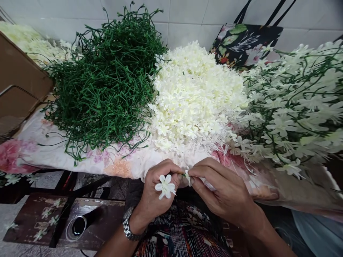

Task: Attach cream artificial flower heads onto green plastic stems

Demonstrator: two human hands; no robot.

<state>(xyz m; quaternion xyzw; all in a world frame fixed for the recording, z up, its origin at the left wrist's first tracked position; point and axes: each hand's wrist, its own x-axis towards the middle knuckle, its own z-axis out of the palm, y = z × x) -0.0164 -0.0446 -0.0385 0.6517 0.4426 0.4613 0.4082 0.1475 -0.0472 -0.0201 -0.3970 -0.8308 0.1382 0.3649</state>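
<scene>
In front of my body, my left hand (158, 194) is closed on a green artificial flower stem, mostly hidden in the fingers. An opened white flower (165, 186) sticks out over that hand's back. My right hand (223, 187) pinches a small white blossom (187, 176) between thumb and forefinger, at a green stem tip showing by my left thumb. Beyond the hands lie a heap of green plastic stems (107, 85) and, to its right, a mound of loose white flower heads (198, 92). Assembled white flowers on green stems (284, 125) are piled at the right.
A floral cloth (91, 160) covers the work surface. A cardboard box (21, 78) stands at the far left, more pale flowers (29, 43) behind it. A black floral bag (246, 44) leans by the tiled wall. A cup of dark liquid (77, 227) sits low on a brown bench (107, 214).
</scene>
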